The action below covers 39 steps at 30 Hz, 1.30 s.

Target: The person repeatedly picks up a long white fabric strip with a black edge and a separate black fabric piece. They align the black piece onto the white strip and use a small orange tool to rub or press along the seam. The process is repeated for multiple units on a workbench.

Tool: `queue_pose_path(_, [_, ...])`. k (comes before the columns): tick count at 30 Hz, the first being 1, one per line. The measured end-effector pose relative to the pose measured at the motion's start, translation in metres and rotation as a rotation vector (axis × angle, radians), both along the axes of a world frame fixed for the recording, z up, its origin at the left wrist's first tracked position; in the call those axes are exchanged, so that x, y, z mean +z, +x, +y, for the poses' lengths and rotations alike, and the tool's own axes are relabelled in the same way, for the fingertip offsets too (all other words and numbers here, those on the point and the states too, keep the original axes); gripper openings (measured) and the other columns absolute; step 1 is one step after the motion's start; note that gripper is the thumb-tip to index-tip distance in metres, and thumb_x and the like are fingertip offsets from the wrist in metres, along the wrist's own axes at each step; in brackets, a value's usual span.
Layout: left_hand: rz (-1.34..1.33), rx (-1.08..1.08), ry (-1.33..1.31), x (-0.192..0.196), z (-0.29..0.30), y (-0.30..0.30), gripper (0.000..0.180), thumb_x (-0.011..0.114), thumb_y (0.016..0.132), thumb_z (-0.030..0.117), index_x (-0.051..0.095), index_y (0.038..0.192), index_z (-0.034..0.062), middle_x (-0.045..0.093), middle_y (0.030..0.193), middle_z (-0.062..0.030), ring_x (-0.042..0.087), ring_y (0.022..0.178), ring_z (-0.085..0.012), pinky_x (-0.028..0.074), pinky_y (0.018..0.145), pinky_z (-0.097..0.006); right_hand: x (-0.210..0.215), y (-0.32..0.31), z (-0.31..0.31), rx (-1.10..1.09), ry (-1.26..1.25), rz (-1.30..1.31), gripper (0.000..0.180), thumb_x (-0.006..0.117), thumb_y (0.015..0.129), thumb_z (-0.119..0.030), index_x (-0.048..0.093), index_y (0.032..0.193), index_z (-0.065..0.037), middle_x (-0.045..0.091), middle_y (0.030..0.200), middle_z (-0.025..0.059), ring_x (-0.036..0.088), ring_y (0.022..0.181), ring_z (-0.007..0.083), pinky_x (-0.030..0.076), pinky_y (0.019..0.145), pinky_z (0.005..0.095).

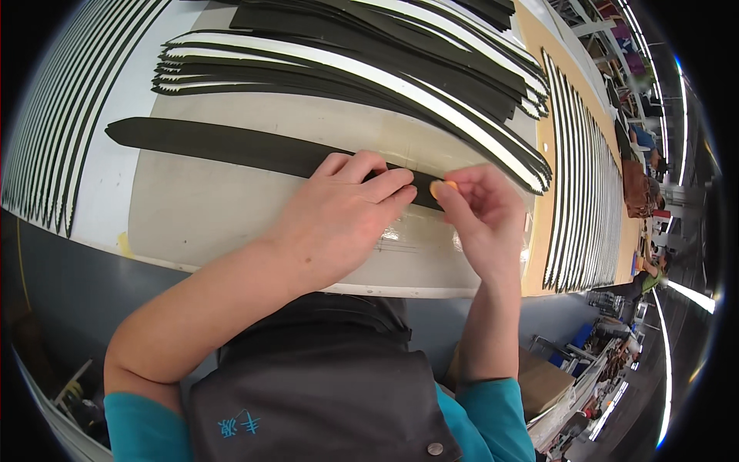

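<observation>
A long black strip (pixel 223 146) with a pointed left end lies across the grey work surface in front of me. My left hand (pixel 342 204) bears down on its right part, fingers bent and fingertips pressed onto the strip. Close by on the right, my right hand (pixel 485 212) pinches a small orange piece (pixel 444 189) between thumb and fingers, right against the strip. My fingers cover part of that piece, so its exact kind does not show. The strip's right end is partly hidden behind my right hand.
Beyond the strip lies a stack of black and white strips (pixel 346 65) with jagged ends. Rows of similar strips hang or lie at the left (pixel 69 100) and on the tan board at the right (pixel 577 177). The table's front edge (pixel 385 291) runs close to my apron.
</observation>
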<state>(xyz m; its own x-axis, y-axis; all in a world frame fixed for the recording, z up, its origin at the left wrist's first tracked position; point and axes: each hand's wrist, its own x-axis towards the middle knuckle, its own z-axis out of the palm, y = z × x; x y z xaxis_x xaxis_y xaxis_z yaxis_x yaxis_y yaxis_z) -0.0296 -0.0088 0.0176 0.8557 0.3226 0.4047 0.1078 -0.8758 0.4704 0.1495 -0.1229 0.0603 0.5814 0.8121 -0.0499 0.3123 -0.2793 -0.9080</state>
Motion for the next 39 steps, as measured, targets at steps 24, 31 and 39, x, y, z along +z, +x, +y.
queue_pose_path(24, [-0.005,0.002,-0.077,0.002,0.001,0.001,0.034,0.067,0.082,0.007,0.074,0.116,0.0056,0.067,0.127,-0.0003,0.058,0.115,-0.0208,0.047,0.098,-0.038,-0.007,-0.007,0.029,-0.093,-0.075,0.073,0.009,0.073,0.091,0.001,0.066,0.095,0.003,0.068,0.078,0.0024,0.06,0.066,0.0041,0.049,0.058,0.0195])
queue_pose_path(31, [-0.008,0.012,-0.062,0.002,0.0,0.002,0.035,0.067,0.081,0.006,0.074,0.116,0.0055,0.067,0.126,-0.0001,0.058,0.115,-0.0208,0.047,0.098,-0.038,-0.019,-0.006,0.027,-0.07,-0.002,-0.01,0.008,0.073,0.091,0.001,0.066,0.095,0.002,0.068,0.078,0.0022,0.059,0.064,0.0036,0.047,0.057,0.0188])
queue_pose_path(39, [-0.051,0.017,-0.103,-0.001,-0.001,0.003,0.031,0.068,0.084,0.008,0.075,0.114,0.0054,0.068,0.126,-0.0003,0.058,0.114,-0.0214,0.047,0.097,-0.038,-0.006,-0.006,0.019,-0.114,0.048,0.153,0.008,0.073,0.092,0.001,0.066,0.094,-0.001,0.069,0.078,0.0004,0.058,0.064,0.0008,0.043,0.055,0.0166])
